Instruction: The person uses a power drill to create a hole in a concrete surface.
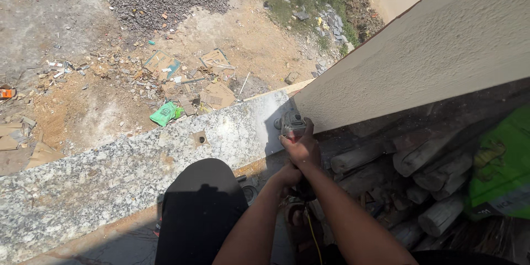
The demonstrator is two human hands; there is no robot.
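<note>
Grinder (291, 123) gripped, both hands (301, 152), arms outstretched.

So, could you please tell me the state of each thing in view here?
angle grinder: gripped, head against the slab's end.
right hand: closed on the grinder.
left hand: closed on its rear.
granite slab: lying flat, small hole in it.
logs: stacked.
green sack: resting on logs.
</note>
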